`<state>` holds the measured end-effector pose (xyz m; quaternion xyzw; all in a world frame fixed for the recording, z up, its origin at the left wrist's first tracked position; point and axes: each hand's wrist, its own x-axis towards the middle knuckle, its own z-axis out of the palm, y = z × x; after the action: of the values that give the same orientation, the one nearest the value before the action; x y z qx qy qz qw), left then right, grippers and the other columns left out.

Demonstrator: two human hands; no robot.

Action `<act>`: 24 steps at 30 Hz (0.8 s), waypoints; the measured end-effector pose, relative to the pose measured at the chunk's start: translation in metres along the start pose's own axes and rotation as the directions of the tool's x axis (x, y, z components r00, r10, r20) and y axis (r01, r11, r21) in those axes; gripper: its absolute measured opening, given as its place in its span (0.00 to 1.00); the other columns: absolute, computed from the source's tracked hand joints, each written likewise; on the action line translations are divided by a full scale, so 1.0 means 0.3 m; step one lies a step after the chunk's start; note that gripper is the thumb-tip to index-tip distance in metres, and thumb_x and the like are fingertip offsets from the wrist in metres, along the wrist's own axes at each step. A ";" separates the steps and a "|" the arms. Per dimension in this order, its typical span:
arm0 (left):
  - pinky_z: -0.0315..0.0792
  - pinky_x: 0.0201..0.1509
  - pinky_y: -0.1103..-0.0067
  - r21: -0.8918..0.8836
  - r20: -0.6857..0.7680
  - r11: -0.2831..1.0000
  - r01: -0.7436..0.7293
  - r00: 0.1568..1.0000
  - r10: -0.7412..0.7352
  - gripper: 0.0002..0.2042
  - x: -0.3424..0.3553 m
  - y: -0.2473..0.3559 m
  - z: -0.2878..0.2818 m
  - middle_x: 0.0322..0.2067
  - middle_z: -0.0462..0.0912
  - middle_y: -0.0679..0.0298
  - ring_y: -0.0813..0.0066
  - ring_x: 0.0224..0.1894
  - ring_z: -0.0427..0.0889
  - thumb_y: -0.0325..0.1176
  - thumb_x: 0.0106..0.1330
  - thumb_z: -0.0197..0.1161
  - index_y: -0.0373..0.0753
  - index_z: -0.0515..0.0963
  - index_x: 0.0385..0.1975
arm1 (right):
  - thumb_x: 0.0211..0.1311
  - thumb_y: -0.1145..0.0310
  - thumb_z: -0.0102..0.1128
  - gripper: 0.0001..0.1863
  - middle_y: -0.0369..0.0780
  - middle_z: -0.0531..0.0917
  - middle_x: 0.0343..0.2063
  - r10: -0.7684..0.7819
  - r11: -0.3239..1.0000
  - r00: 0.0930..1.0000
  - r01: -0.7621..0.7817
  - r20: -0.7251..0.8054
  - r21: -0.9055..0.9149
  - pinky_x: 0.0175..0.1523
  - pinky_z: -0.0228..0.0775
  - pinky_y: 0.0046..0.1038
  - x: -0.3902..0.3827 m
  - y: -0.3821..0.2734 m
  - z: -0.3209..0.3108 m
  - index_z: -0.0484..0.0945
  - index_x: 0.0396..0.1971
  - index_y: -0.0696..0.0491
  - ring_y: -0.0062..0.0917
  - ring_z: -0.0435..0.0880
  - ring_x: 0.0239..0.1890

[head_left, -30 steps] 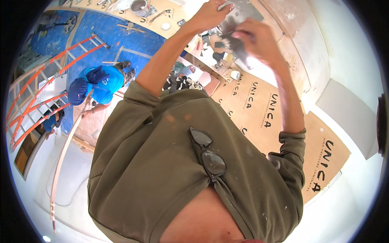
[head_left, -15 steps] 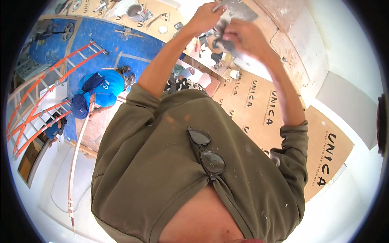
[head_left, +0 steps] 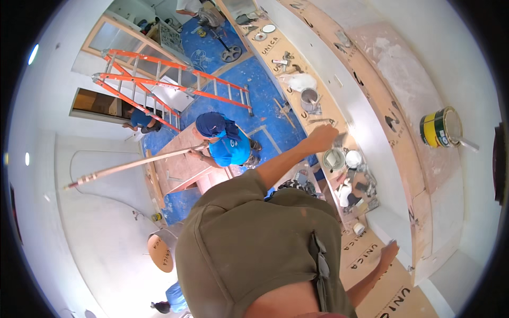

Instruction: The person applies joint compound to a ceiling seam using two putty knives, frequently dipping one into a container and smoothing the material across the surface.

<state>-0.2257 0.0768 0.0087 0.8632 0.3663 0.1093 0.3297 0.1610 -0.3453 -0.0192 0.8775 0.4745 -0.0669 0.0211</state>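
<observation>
My left hand [head_left: 322, 138] reaches out over the long covered bench, its fingers curled closed. What it holds, if anything, cannot be made out. A dark slim tool [head_left: 321, 121] lies just beyond it, and a grey can with a stick in it [head_left: 309, 99] stands farther along. On the near side of that hand is an open round tin [head_left: 334, 159] beside a white lid [head_left: 353, 158]. My right hand [head_left: 391, 251] is low at the right, above the brown sheeting [head_left: 361, 258], fingers bent closed. Its contents are hidden. A small white cup [head_left: 359, 228] sits nearest it.
A yellow and black can [head_left: 441, 127] with a handle sticking out rests on the right ledge. A person in blue [head_left: 231, 148] holds a long wooden strip [head_left: 135, 160] at the left. Behind stands an orange ladder [head_left: 175, 85]. Another person [head_left: 141, 118] crouches beyond it.
My hands, earlier close together at a grey flat piece, are now wide apart. My left hand is by the tins; my right is lower. The view has turned, bringing the yellow can into sight.
</observation>
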 end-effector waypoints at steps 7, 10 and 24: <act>0.77 0.39 0.74 -0.335 -0.187 0.901 -0.277 0.956 0.224 0.09 -0.090 0.316 0.027 0.31 0.85 0.54 0.69 0.34 0.85 0.28 0.61 0.61 0.35 0.83 0.39 | 0.61 0.62 0.64 0.22 0.50 0.81 0.42 0.291 0.667 0.938 -0.056 -0.190 0.743 0.48 0.73 0.31 0.080 -0.406 -0.208 0.75 0.48 0.63 0.33 0.80 0.44; 0.78 0.38 0.74 -0.174 -0.247 0.808 -0.563 0.819 0.518 0.12 -0.178 0.507 -0.016 0.35 0.85 0.57 0.65 0.36 0.85 0.23 0.57 0.63 0.38 0.83 0.42 | 0.60 0.65 0.64 0.17 0.47 0.85 0.35 0.305 0.512 0.946 -0.068 -0.108 0.856 0.39 0.72 0.24 0.103 -0.571 -0.385 0.80 0.44 0.62 0.22 0.79 0.34; 0.77 0.34 0.66 0.039 -0.037 0.966 -0.255 0.966 0.257 0.09 0.228 0.359 0.234 0.26 0.84 0.49 0.52 0.28 0.84 0.33 0.57 0.63 0.37 0.84 0.34 | 0.60 0.65 0.64 0.18 0.38 0.84 0.30 0.413 0.616 0.909 -0.239 -0.050 0.750 0.33 0.66 0.18 -0.074 -0.587 -0.476 0.79 0.43 0.65 0.14 0.74 0.28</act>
<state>-0.0868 0.0352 0.0217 0.9064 0.2603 0.1627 0.2903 0.0158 -0.2527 0.1298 0.8853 0.2387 -0.1487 -0.3702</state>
